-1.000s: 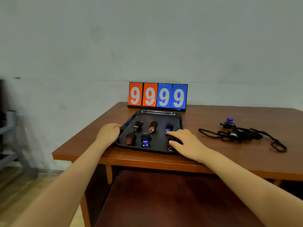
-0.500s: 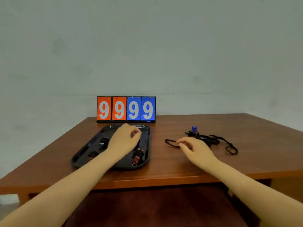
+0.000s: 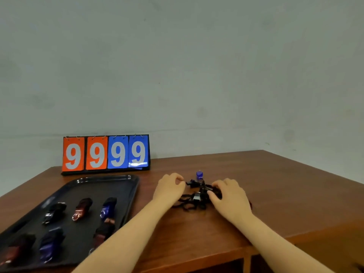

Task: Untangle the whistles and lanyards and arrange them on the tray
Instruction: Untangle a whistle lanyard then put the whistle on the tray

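Both hands on the desk (image 3: 275,186) at the lanyard tangle (image 3: 194,201): left hand (image 3: 169,189) pinching a cord end, right hand (image 3: 228,196) curled into the cords; 6 whistles (image 3: 81,208) lie on the tray (image 3: 110,179), left.

Two bare forearms, sleeveless to the frame edge, left grip (image 3: 169,189) and right grip (image 3: 229,197) ungloved, ringless
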